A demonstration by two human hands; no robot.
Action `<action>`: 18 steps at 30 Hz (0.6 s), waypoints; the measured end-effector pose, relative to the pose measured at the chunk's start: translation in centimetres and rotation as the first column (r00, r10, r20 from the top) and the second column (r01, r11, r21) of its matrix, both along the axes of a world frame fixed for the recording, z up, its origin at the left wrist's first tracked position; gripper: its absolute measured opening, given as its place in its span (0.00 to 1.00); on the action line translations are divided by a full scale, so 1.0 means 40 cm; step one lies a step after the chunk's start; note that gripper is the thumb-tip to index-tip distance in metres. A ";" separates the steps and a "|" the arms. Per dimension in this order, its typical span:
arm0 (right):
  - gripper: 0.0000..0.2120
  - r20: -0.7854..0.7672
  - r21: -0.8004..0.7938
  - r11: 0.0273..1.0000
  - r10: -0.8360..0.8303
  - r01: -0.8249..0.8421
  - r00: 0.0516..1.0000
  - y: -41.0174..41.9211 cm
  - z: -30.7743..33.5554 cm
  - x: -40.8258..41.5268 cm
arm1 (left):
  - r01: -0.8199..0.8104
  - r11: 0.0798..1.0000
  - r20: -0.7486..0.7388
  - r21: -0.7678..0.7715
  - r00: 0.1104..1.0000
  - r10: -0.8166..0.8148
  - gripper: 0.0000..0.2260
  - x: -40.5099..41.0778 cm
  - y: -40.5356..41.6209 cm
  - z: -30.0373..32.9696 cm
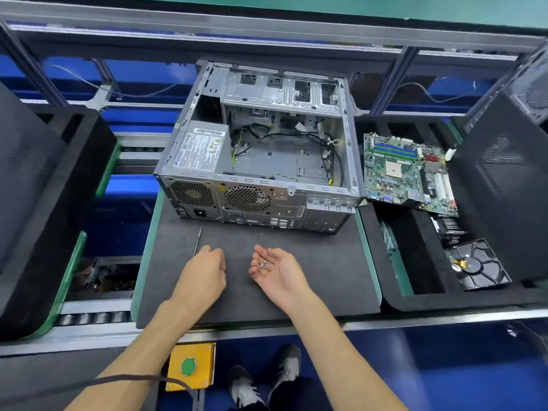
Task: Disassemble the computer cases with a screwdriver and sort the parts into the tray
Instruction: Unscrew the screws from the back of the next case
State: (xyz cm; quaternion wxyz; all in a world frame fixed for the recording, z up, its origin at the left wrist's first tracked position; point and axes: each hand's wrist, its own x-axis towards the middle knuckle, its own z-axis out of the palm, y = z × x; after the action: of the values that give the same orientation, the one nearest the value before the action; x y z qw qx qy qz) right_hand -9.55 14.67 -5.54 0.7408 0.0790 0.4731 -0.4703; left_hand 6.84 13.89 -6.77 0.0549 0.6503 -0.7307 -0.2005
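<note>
head view: the open computer case [258, 155] lies on a dark mat [311, 277], power supply [201, 149] at its left. near it, the left hand [204, 272] curls around a screwdriver [197, 241]; the right hand [274, 269] lies palm up, fingers loosely apart, cradling small screws [264, 264]. right, a tray [415, 298] holds a motherboard [407, 170] and fan [477, 265].

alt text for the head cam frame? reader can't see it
A person's right hand, palm up, cups loose screws while the left hand grips a screwdriver, both over a dark mat before an opened computer case. A removed motherboard lies in the tray at right.
</note>
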 end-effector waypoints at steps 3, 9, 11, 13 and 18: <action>0.15 -0.002 -0.002 1.000 -0.018 0.018 1.000 0.005 0.000 -0.027 | -0.064 0.997 -0.098 0.041 0.993 0.068 0.07 -0.026 -0.006 0.030; 0.15 -0.086 -0.056 0.997 -0.057 0.052 0.995 0.008 0.021 -0.156 | 0.113 0.993 -0.520 -0.026 0.847 -0.110 0.11 -0.301 0.018 0.152; 0.15 -0.055 -0.063 0.994 -0.095 0.091 0.994 0.020 0.032 -0.231 | 0.197 0.980 -0.558 -0.036 0.809 -0.183 0.11 -0.405 0.017 0.168; 0.17 0.029 -0.096 0.976 -0.196 0.198 0.980 0.029 0.036 -0.328 | 0.256 0.966 -0.581 -0.039 0.781 -0.230 0.10 -0.495 0.009 0.169; 0.14 -0.174 -0.061 0.950 -0.314 0.308 0.934 0.044 0.006 -0.590 | 0.220 0.970 -0.650 0.105 0.753 -0.100 0.11 -0.679 -0.039 0.124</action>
State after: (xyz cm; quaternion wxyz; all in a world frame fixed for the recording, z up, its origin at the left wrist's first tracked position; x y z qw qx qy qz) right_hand -33.16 16.45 -5.30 0.6122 0.0976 0.5123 -0.5943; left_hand -20.31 12.33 -1.83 0.2258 0.4800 -0.7007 -0.4770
